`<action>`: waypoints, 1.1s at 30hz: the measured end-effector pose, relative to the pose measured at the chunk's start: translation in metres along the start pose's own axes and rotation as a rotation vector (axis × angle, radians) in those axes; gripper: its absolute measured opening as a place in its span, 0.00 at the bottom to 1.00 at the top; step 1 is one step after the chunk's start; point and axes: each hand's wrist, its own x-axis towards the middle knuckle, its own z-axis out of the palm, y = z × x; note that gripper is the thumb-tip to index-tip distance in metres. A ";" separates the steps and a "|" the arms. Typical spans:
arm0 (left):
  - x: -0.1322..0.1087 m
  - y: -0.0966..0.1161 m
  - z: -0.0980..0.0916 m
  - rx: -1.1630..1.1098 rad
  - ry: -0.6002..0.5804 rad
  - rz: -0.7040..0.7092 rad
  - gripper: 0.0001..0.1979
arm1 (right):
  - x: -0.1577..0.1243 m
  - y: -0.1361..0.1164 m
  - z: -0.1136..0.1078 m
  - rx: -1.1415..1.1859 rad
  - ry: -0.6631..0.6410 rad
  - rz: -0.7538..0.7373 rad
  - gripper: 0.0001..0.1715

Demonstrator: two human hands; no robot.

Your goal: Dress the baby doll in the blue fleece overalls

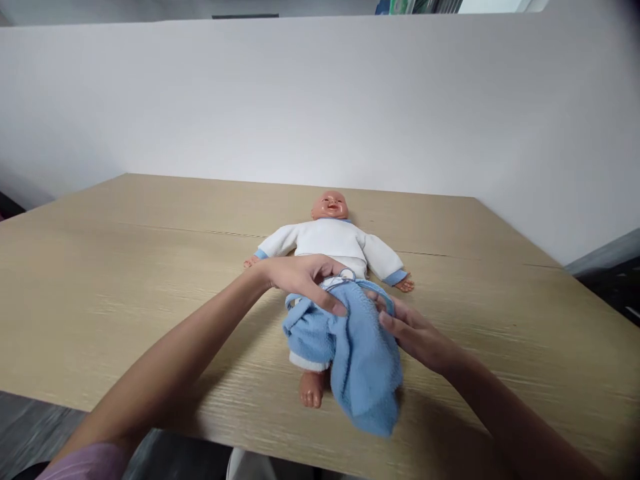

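Observation:
A baby doll (331,237) lies on its back on the wooden table, head toward the wall and arms spread. It wears a white top with blue cuffs. Fuzzy blue cloth (367,367), which looks like a garment with straps, covers its lower body; one bare foot (312,389) shows below a white hem, the other is hidden. My left hand (310,277) reaches over the doll's waist, its thumb and fingers closed on the upper edge of the blue garment. On the other side, my right hand (403,327) pinches the garment's edge near a blue strap.
The wooden table (150,267) extends to both sides and meets a white wall (300,100) at the back. Its front edge is just below the doll's foot. Dark items (615,287) stand past the right edge, and a pale object (250,465) is under the front edge.

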 end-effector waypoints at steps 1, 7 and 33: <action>0.003 -0.004 0.001 -0.027 -0.004 0.003 0.19 | -0.003 -0.002 -0.001 -0.041 -0.088 0.006 0.32; 0.008 -0.016 0.003 -0.007 -0.067 0.017 0.20 | -0.008 -0.013 0.001 0.086 0.088 -0.012 0.25; 0.007 -0.028 0.003 -0.018 -0.183 0.013 0.17 | -0.006 0.002 -0.005 0.116 0.127 0.114 0.34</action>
